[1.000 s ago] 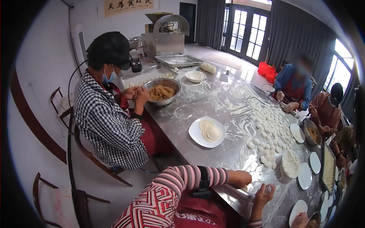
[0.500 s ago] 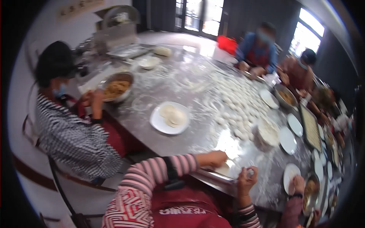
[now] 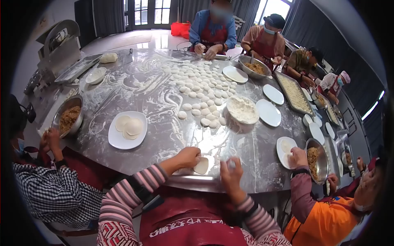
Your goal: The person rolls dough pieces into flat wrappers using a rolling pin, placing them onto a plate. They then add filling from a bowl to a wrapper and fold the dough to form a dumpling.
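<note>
1. Resting at the near edge of the floured table [image 3: 164, 141], a thin wrapper [image 3: 201, 166] is touched at its left rim by the left hand [image 3: 187, 157], whose fingers are curled.
2. Held just right of the wrapper, the right hand [image 3: 231, 172] is closed loosely; what it grips cannot be told.
3. Soft, light and easily torn, the wrapper is judged best lifted by its edge.
4. A plate [image 3: 117, 141] of wrappers is seen to the left, dough balls [image 3: 201, 96] beyond.
</note>
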`<state>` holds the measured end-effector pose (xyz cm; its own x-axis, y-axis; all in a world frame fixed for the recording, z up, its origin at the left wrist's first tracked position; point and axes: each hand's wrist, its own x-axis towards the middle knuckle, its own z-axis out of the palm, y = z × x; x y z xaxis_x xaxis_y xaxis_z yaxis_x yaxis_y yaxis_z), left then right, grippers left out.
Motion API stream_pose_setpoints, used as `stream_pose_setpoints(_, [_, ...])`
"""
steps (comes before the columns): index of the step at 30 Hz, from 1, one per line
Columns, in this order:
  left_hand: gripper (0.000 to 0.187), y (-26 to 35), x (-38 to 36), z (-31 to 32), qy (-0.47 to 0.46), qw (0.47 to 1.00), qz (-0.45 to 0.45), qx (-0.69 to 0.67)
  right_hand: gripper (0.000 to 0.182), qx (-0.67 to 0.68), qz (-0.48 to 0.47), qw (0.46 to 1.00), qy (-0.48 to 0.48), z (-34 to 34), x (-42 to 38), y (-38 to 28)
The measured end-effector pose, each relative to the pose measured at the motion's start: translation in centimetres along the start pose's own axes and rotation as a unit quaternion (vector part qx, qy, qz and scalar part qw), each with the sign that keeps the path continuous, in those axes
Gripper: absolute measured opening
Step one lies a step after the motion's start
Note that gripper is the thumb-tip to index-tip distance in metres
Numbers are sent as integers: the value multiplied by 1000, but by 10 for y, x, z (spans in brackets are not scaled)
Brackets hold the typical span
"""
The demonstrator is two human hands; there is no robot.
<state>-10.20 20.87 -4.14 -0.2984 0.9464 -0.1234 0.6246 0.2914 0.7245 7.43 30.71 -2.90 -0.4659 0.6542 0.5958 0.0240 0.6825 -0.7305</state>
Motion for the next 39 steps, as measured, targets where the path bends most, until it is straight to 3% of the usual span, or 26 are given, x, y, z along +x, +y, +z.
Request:
stream_pose_setpoints(1, [16,-1,-4,0,13,997,-25,-69,20,30,26,999,10,-2,-18,10])
stream_pose_setpoints(5, [19,12,-14,-1,-36,999,-9,12,21,12,7,1000,8,17,14,14])
stream_pose_setpoints(7, [23,26,-10,-8,3,998,-48,51,21,23,-12,1000,2,40,42,19])
stream_pose_setpoints(9, [27,20,0,-5,19,997,-45,65,18,45,27,999,-7,49,53,13])
stream_pose_setpoints(12, [25,23,1,-9,-33,997,-28,71,18,47,0,999,8,30,33,11])
stream_pose_setpoints(13, [25,17,1,-6,-29,997,-27,68,18,-36,-51,997,-35,15,16,19])
stream_pose_setpoints(14, [23,8,-1,-3,-15,999,-15,43,18,-142,-161,975,-53,2,4,21])
stream_pose_setpoints(15, [22,0,-3,-1,-2,1000,-3,19,18,-54,-77,996,-8,-2,-7,10])
stream_pose_setpoints(17, [19,1,-9,-5,-6,1000,20,17,19,81,60,995,-11,5,-16,27])
stream_pose_setpoints(19, [21,11,-14,-7,-10,999,12,32,18,20,-29,999,17,19,19,13])
stream_pose_setpoints(23, [20,16,3,-2,15,998,-15,55,19,52,29,998,-22,46,50,16])
stream_pose_setpoints(26, [20,12,1,-2,-3,999,-1,42,19,50,29,998,-13,23,22,19])
stream_pose_setpoints(27, [20,9,-1,-2,-11,998,7,55,20,24,-31,999,5,12,9,17])
stream_pose_setpoints(30, [21,6,-11,-3,-3,1000,-3,-4,21,51,-14,999,11,-2,-6,4])
stream_pose_setpoints(32, [20,8,-17,1,5,1000,12,7,21,-43,-65,997,-16,6,3,13])
stream_pose_setpoints(35, [23,25,-5,-5,-3,999,-30,19,20,28,18,999,-16,37,44,11])
stream_pose_setpoints(39, [23,25,0,-5,-37,998,-11,57,18,55,7,998,1,26,29,10])
